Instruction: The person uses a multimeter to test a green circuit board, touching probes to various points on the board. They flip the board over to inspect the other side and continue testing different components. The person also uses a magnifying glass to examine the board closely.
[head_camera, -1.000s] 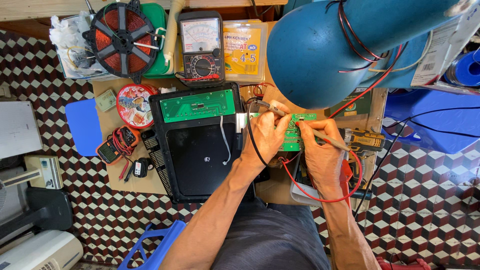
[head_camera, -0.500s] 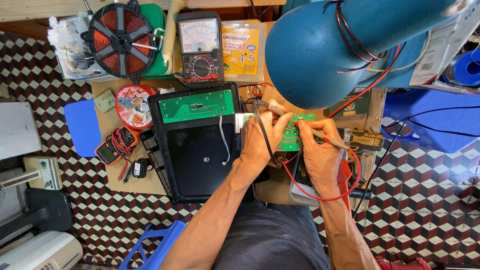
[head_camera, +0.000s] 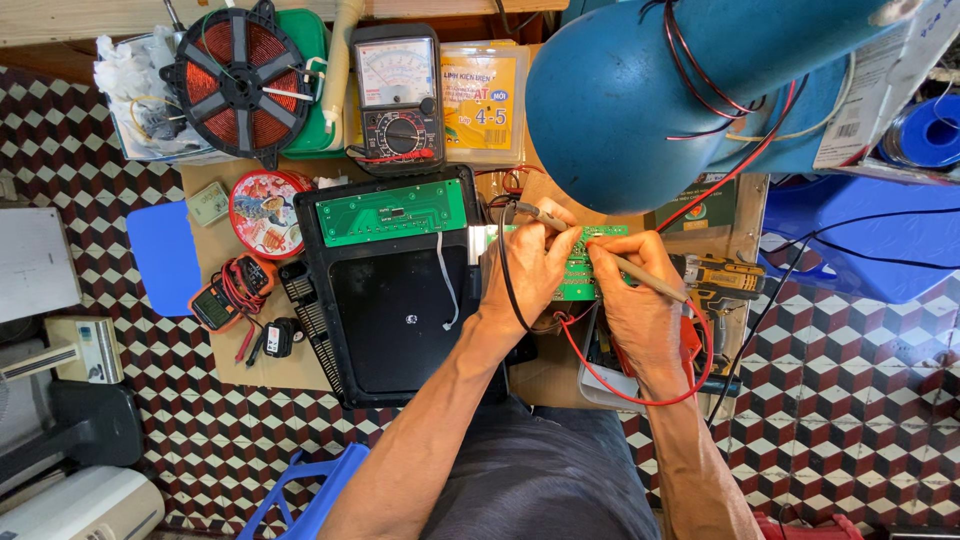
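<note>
both hands (head_camera: 535, 265) closed on probes (head_camera: 640, 275)

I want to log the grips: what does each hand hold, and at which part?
The left hand holds a thin probe by its shaft. The right hand holds a second probe mid-handle, both tips over the green circuit board.

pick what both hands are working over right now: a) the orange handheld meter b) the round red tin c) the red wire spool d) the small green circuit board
d: the left hand and right hand each hold a thin probe whose tip meets the small green circuit board, beside the black appliance casing.
</note>
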